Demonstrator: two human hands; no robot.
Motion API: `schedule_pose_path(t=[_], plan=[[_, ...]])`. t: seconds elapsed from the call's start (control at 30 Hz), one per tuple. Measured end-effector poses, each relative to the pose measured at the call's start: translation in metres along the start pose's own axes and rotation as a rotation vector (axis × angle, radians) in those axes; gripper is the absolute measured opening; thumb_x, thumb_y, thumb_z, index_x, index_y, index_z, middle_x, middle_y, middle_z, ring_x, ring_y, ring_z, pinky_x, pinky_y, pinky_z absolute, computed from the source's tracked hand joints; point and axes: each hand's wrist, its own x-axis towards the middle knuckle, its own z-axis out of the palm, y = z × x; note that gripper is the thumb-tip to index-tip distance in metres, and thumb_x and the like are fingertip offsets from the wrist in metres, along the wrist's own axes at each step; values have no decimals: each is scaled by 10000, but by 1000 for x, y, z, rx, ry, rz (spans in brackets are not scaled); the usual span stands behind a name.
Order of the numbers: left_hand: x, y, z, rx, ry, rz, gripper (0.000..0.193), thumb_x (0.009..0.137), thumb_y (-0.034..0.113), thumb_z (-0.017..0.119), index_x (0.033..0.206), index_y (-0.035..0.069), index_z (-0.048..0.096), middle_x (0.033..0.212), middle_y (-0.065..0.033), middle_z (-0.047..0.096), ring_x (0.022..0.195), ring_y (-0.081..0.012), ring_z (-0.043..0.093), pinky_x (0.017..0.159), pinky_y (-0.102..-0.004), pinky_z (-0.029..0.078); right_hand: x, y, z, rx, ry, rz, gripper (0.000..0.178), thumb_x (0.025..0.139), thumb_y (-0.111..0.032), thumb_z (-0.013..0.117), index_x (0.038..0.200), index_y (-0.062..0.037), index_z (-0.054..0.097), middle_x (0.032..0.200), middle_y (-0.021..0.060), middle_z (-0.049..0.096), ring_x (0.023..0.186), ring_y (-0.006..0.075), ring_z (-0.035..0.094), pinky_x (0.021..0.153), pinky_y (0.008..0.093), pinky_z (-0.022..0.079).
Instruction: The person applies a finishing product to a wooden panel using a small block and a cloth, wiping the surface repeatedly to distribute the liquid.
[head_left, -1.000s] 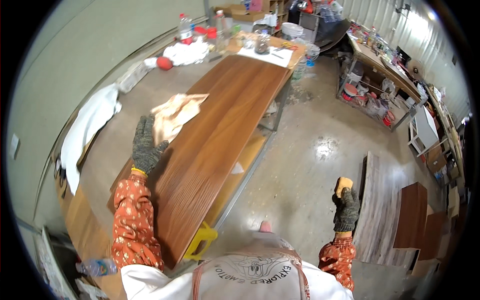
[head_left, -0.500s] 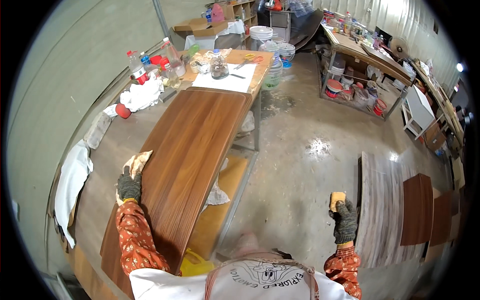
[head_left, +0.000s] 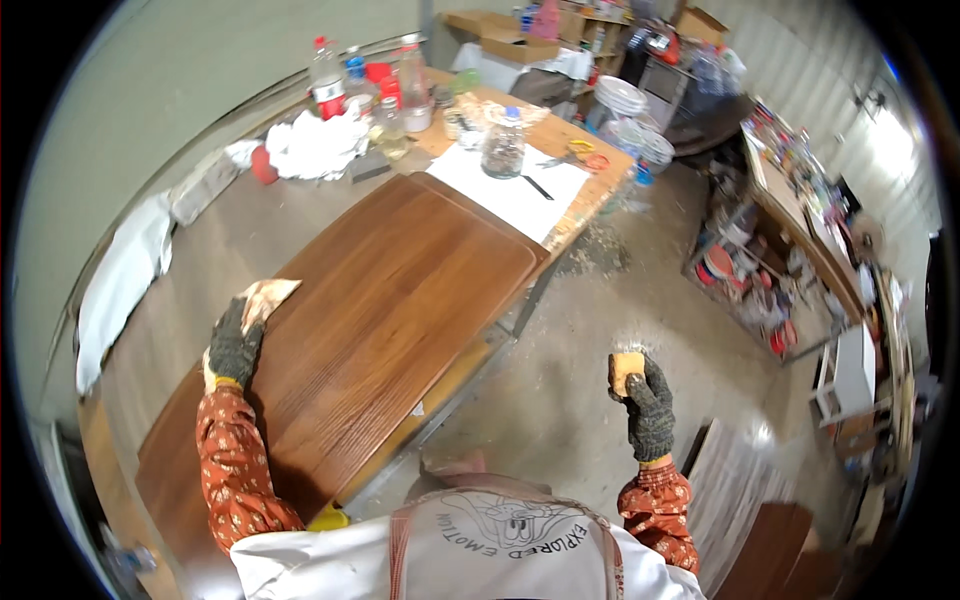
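Note:
A brown wood-grain panel (head_left: pixel 365 310) lies on the workbench in front of me. At its left edge, my left hand (head_left: pixel 236 345), in a dark grey knit glove, is closed on a pale, stained cloth (head_left: pixel 268 298). Past the panel's right side, above the floor, my gloved right hand (head_left: pixel 648 408) grips a small yellow sponge block (head_left: pixel 627 371) between thumb and fingers. The sponge touches nothing but the glove.
A liquid-filled jar (head_left: pixel 503 148) and scissors (head_left: pixel 580 155) stand and lie beyond the panel, near white paper (head_left: pixel 555 205). Bottles (head_left: pixel 326 80) and white rags (head_left: pixel 315 143) line the bench's back left. Grey wood-grain boards (head_left: pixel 725 490) lie low at right. A cluttered table (head_left: pixel 790 205) stands far right.
My view has turned to the right, so the bench and panel appear tilted. The right hand with the sponge has come closer to the panel. The left hand still holds the cloth.

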Motion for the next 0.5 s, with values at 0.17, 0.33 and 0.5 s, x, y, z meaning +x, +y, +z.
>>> schedule_pose_path(t=[0.17, 0.33, 0.5], plan=[[-65, 71, 0, 34, -13, 149, 479, 875, 359, 567, 1258, 76, 519, 1294, -127, 517, 1184, -311, 487, 1044, -419, 338, 99, -4, 78, -254, -460, -12, 450, 888, -197, 576, 1263, 35, 491, 1214, 126, 557, 1116, 189, 503, 977, 319, 385], [-171, 78, -31, 176, 159, 50, 434, 858, 295, 589, 1226, 71, 539, 1246, -149, 546, 1146, -318, 510, 1042, -460, 335, 175, 9, 168, -58, -937, 28, 455, 900, -190, 565, 1299, 1, 457, 1266, 89, 505, 1132, 194, 496, 968, 307, 396], [-262, 94, -53, 322, 228, -740, 446, 852, 336, 537, 1247, 129, 520, 1326, -112, 471, 1172, -306, 461, 952, -486, 353, 171, 32, 204, 85, -1092, 314, 450, 920, -274, 561, 1296, -49, 456, 1207, 74, 527, 1063, 188, 527, 833, 367, 492]])
